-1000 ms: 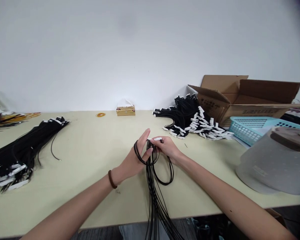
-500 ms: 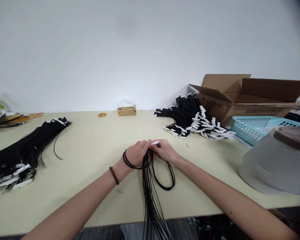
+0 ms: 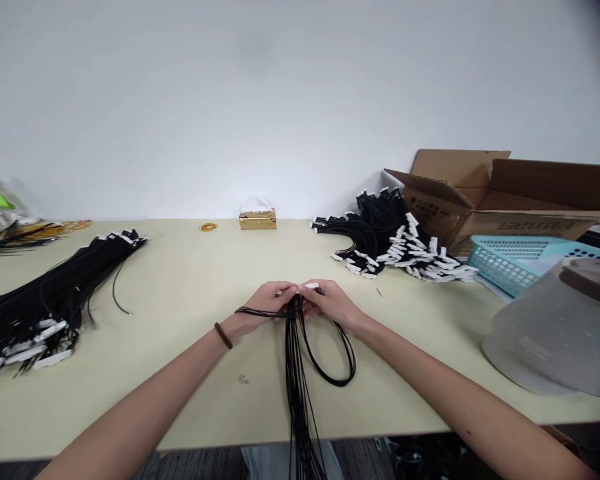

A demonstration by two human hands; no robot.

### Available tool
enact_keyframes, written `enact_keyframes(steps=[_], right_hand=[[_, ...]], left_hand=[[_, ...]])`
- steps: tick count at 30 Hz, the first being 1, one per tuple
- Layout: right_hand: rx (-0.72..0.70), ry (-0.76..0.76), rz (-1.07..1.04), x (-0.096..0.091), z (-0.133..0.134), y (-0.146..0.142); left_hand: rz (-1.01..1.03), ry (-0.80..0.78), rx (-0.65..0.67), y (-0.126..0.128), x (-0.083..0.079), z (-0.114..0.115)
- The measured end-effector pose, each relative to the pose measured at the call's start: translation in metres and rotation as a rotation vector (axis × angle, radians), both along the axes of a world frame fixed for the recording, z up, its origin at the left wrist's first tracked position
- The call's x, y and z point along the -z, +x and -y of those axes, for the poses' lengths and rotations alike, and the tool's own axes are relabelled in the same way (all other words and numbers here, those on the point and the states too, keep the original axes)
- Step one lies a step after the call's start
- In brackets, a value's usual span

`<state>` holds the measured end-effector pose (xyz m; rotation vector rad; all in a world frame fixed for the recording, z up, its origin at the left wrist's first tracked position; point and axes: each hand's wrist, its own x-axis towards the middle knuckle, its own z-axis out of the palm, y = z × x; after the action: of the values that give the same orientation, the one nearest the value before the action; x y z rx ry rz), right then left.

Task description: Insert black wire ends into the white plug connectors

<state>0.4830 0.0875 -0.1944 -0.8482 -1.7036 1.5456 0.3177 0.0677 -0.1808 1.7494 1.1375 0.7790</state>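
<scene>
Both my hands meet over the middle of the table, gripping a bundle of thin black cables point(image 3: 294, 360) by its upper end. My left hand point(image 3: 267, 301) pinches the bundle between thumb and fingers, and some strands run back across its wrist. My right hand point(image 3: 330, 301) is closed on the same bundle from the other side, beside a white connector point(image 3: 311, 287) at the top. A loop of black cable point(image 3: 347, 380) hangs below my right hand. The remaining strands drop over the table's front edge, where their lower ends leave the view.
Black cables point(image 3: 65, 273) with white connectors lie at left; another pile point(image 3: 380, 230) lies back right, beside an open cardboard box point(image 3: 515, 223). A teal basket point(image 3: 505, 267) and a translucent grey container point(image 3: 540, 340) stand right. A tissue box point(image 3: 257, 220) and yellow rubber bands point(image 3: 209, 227) sit near the wall.
My left hand has turned, its fingertips now meeting the right hand's at the bundle's top. The strands round the left hand lie flatter. The whole view has shifted slightly.
</scene>
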Motion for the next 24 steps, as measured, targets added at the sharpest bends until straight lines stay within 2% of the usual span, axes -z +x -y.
enact_keyframes(steps=[4,9,14,19,21,24], right_hand=[[-0.012,0.012,0.003,0.0005,0.0004,0.0015],[0.037,0.185,0.11,-0.0049,0.0027,0.0044],[-0.008,0.365,0.269,-0.0059,0.0006,0.0084],[-0.049,0.442,0.317,-0.0025,0.0,0.0093],[-0.064,0.451,0.312,-0.0022,0.0008,0.009],[-0.1,0.449,0.311,-0.0035,0.0026,0.0087]], left_hand=[[0.126,-0.158,0.06,-0.0005,-0.0029,0.0042],[0.292,-0.233,0.06,0.0003,-0.0046,0.0063],[0.314,-0.303,-0.021,0.0007,-0.0001,0.0029],[0.372,-0.394,0.038,0.0042,-0.0011,0.0042],[0.325,-0.367,0.03,0.0048,-0.0023,0.0055],[0.094,-0.15,-0.04,0.0031,-0.0044,0.005]])
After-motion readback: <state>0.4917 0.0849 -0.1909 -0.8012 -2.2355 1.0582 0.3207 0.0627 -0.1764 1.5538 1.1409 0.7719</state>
